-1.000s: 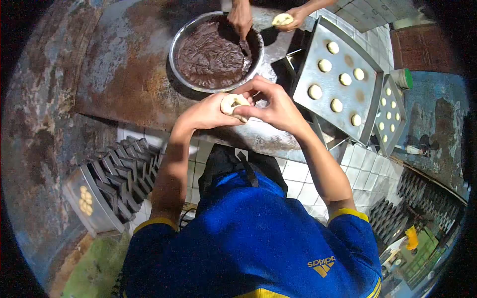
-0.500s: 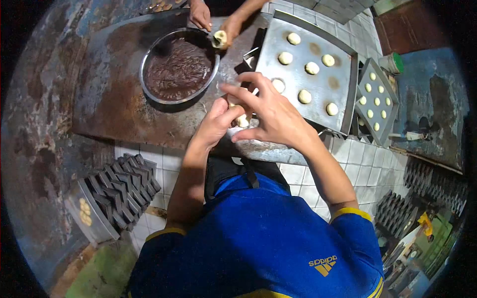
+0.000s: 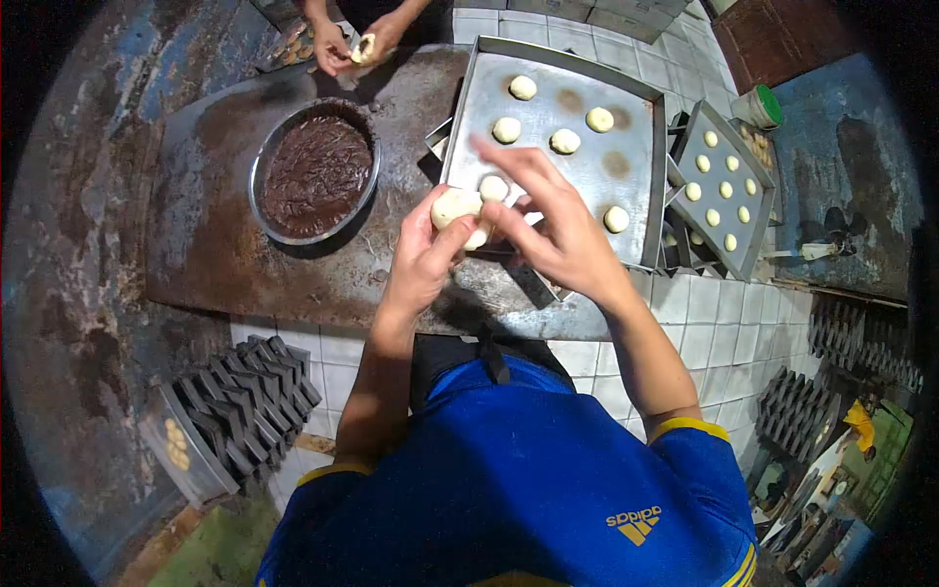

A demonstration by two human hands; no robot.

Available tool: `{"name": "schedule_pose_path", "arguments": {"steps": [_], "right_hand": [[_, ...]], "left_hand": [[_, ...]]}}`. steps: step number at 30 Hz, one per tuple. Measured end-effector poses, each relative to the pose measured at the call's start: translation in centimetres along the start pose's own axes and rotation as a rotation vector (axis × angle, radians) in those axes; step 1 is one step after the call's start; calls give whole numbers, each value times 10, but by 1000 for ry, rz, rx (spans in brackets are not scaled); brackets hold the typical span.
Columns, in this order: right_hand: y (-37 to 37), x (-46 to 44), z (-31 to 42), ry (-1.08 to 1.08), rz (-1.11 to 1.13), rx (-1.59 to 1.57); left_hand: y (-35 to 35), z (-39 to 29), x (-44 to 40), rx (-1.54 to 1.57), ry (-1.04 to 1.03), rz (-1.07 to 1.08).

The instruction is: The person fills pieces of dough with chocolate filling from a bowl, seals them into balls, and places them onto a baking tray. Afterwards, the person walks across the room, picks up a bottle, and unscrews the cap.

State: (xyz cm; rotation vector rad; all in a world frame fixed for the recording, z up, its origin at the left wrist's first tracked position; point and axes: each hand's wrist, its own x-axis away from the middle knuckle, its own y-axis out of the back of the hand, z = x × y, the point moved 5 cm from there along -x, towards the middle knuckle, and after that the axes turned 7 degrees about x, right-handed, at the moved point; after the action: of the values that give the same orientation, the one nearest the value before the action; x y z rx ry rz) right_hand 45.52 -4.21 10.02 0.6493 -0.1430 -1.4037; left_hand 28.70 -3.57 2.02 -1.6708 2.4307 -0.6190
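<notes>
A pale lump of dough (image 3: 456,205) rests in my left hand (image 3: 423,252), whose fingers and thumb are wrapped round it. My right hand (image 3: 562,230) is beside it, with its thumb tip at the dough's right side. The right fingers are spread, and the raised index finger is smeared by motion. Just behind the hands, a round dough ball (image 3: 494,188) shows at the near left part of a metal baking tray (image 3: 548,81). Several more dough balls (image 3: 564,142) sit on that tray. The underside of the held dough is hidden by my fingers.
A metal bowl (image 3: 256,186) of dark brown filling (image 3: 318,176) stands left on the worn table (image 3: 201,230). Across the table another person's hands (image 3: 362,44) hold an opened dough piece. A second tray (image 3: 696,147) with dough balls lies right. Stacked metal tins (image 3: 245,401) are lower left.
My right hand's fingers have shifted, showing more of the dough in my left hand. The other person's hands have moved from beside the bowl to the table's far edge. The view has shifted slightly.
</notes>
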Motion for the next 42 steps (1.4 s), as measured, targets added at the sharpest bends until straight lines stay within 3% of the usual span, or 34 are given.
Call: {"name": "schedule_pose_path", "arguments": {"steps": [3,5,6,11,13,14,15,17,18,19,21,23,26,28,31,32,34,36,38,39,41,42], "right_hand": [[14,0,2,-21,-5,99],[6,1,0,370,35,199],[6,3,-8,305,-17,84],[2,9,-35,38,-72,-68],[-10,14,-56,-492,-89,-847],[-18,19,-57,-586,-77,-994],[-27,25,-56,-629,-20,-1197],[-46,35,-55,-581,17,-1429],[-49,33,-43,-526,10,-1551],[-54,35,-38,-479,-58,-1566],[-48,30,-38,-289,-332,-1383],[-34,31,-50,-173,-561,-1090],[-6,33,-46,-270,-606,-960],[7,29,-31,-78,-255,-1068],[30,35,-9,-18,-220,-801],[22,42,-18,-54,-330,-907],[6,58,-36,-96,-568,-1103],[7,57,-42,-66,-419,-790],[50,35,-17,20,280,-519],[60,39,-15,-16,317,-400],[84,45,-41,-227,121,-210],[86,46,-46,-289,-21,-450]], "left_hand": [[-17,-1,-6,90,7,-24],[-24,-3,-6,157,153,-47],[-27,-6,-4,186,249,-50],[-31,-21,-11,417,305,-61],[-38,-44,-13,111,75,-74],[-43,-49,-18,89,1,-131],[-49,-54,-23,62,-71,-190],[-50,-70,-29,-294,-221,-142],[-60,-77,-30,-342,-219,-134],[-71,-86,-32,-415,-365,-122],[-94,-72,-39,-1,-294,28],[-111,-65,-39,13,-342,138],[-127,-60,-38,53,-322,143],[-129,-81,-36,-9,-435,149],[-140,-96,-23,-25,-531,360],[-151,-90,-20,-159,-525,406],[-158,-80,-23,-142,-517,413],[-145,-75,-30,15,-456,370],[-121,-78,-34,107,-290,244],[-99,-71,-37,-206,-243,102],[-88,-51,-51,-488,-323,93],[-89,-36,-59,-574,-358,148]]}}
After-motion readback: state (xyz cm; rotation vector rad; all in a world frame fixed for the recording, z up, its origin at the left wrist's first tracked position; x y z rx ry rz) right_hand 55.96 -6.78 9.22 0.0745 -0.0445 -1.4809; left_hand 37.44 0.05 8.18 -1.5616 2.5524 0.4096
